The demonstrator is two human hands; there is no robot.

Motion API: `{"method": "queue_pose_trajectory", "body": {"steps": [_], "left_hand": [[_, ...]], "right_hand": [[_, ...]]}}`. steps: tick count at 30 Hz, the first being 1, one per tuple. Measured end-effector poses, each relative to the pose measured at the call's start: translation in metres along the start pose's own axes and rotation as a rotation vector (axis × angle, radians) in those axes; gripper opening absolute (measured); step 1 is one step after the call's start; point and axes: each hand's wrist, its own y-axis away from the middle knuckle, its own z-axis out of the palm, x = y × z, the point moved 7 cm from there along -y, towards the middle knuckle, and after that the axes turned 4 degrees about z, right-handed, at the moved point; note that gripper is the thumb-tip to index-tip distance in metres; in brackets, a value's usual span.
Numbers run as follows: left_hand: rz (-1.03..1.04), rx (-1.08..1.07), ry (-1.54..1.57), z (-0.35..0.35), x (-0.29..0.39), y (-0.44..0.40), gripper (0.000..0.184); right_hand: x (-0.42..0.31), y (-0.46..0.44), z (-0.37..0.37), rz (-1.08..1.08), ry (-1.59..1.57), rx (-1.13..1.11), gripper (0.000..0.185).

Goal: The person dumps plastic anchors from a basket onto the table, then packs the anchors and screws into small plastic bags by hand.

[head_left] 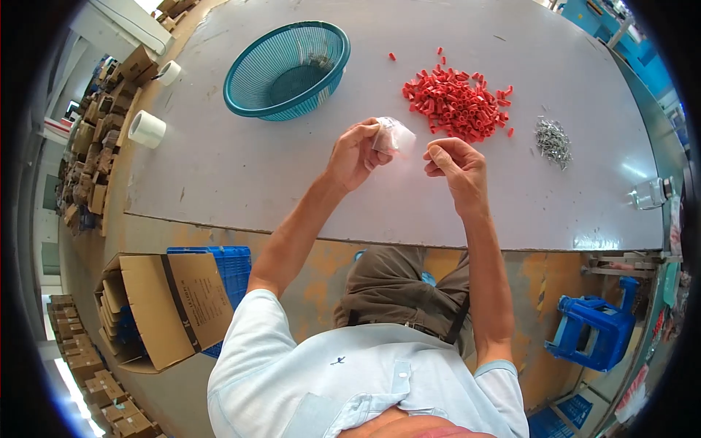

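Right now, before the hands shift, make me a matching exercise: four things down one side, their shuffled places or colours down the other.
1. Clear bag
2. Red pieces
3. Silvery pieces
4. Basket

A. Rightmost of the four
B. Teal
C. Held in the left hand
D. Heaped just beyond the right hand

Pairs: 1-C, 2-D, 3-A, 4-B.

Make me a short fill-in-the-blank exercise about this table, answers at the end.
1. The hand gripping the clear plastic bag is the person's ____ one.
2. The heap of small parts nearest the right hand is coloured ____.
3. Near the table's left edge are ____ white rolls.

Missing words: left; red; two.
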Motion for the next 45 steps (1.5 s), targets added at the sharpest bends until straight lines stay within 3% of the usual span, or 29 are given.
{"method": "queue_pose_trajectory", "body": {"steps": [9,15,18,20,26,29,42,44,45], "left_hand": [[-0.072,-0.056,-0.026,0.002,-0.012,-0.001,0.017],[-0.092,0.044,0.028,0.007,-0.01,0.0,0.018],[-0.053,-0.1,0.014,0.012,-0.009,0.0,0.016],[0.027,0.003,-0.163,0.011,-0.006,0.001,0.012],[0.19,-0.018,-0.418,0.018,-0.004,0.003,0.01],[0.236,-0.093,-0.528,0.02,-0.005,0.003,0.009],[0.34,-0.041,-0.886,0.036,-0.01,0.014,0.004],[0.574,-0.033,-1.219,0.048,-0.001,0.02,0.002],[0.573,-0.034,-1.218,0.051,-0.002,0.02,0.002]], "right_hand": [[0.004,0.003,0.017,-0.001,0.06,-0.028,0.013],[0.015,-0.002,0.011,-0.027,0.089,0.027,0.011],[0.01,-0.001,0.005,-0.136,0.232,0.133,0.011],[0.012,0.0,0.007,-0.099,0.125,0.087,0.012],[0.008,0.0,0.02,-0.092,0.033,0.049,0.018],[0.007,0.0,0.022,-0.086,0.036,0.031,0.02],[0.016,-0.003,0.022,0.029,0.05,-0.014,0.016],[0.018,-0.003,0.021,0.025,0.119,0.022,0.015],[0.019,-0.003,0.023,0.026,0.119,0.024,0.015]]}}
